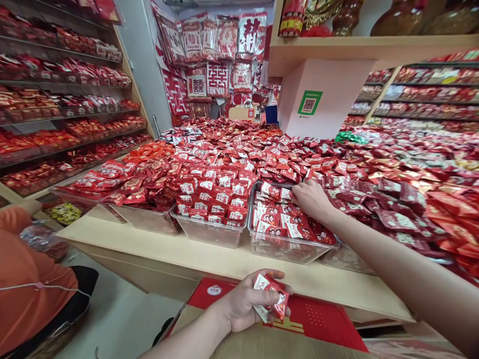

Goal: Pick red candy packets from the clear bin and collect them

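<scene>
In my left hand (254, 301), held above a red box, are red-and-white candy packets (275, 295); the thumb presses on the front one and more than one edge shows. My right hand (312, 199) reaches to the right side of a clear plastic bin (294, 249) filled with similar packets. Its fingers curl down at a candy packet (285, 195) near the bin's back, and the fingertips are partly hidden. Left of that bin, another clear bin (211, 234) holds red packets standing in rows.
A wooden counter edge (157, 249) runs in front of the bins. Below it is a red box (322, 319) with a brown top. Heaps of wrapped sweets (396, 199) cover the display. Another person in an orange shirt (30, 294) is at the left, near stocked shelves (63, 75).
</scene>
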Demonstrator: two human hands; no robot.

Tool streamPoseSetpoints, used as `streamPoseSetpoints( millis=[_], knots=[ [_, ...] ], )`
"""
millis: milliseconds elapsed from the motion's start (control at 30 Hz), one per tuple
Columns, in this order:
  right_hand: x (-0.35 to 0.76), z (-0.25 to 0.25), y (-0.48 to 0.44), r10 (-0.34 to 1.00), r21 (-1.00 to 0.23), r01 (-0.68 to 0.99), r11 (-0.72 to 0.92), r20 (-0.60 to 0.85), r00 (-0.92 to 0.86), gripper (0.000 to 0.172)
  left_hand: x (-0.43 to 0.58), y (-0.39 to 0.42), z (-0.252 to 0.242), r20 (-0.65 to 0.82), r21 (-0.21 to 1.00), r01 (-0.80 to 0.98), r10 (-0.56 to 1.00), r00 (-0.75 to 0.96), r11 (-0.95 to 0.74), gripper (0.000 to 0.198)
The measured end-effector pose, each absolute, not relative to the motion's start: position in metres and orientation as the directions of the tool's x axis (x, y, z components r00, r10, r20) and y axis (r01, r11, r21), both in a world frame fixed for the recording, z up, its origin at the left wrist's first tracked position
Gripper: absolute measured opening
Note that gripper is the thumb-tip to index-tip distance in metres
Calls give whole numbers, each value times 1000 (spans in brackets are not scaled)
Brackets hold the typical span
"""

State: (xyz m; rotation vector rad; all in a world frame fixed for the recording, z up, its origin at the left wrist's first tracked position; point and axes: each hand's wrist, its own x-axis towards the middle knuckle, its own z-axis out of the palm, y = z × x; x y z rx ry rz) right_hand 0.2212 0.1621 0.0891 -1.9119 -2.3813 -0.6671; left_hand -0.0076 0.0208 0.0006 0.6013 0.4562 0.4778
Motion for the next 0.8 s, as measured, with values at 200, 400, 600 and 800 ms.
streamPoseSetpoints(
  millis=[200, 400, 600, 800],
  knots=[
    [216, 87, 174, 956, 262, 950, 172, 187, -225, 18, -8, 21, 2, -285, 632, -279, 552, 783, 723, 37],
    [206, 89, 175, 911, 260, 941, 219, 292, -292, 28, -7, 21, 4, -310, 625, -278, 560, 768, 729, 38],
    [180, 92, 188, 867, 277, 892, 357, 256, -427, 22, -8, 20, 1, -317, 627, -264, 550, 773, 733, 39],
    [168, 93, 193, 907, 297, 904, 309, 194, -374, 30, -8, 20, 2, -307, 637, -269, 558, 771, 722, 40]
  ],
)
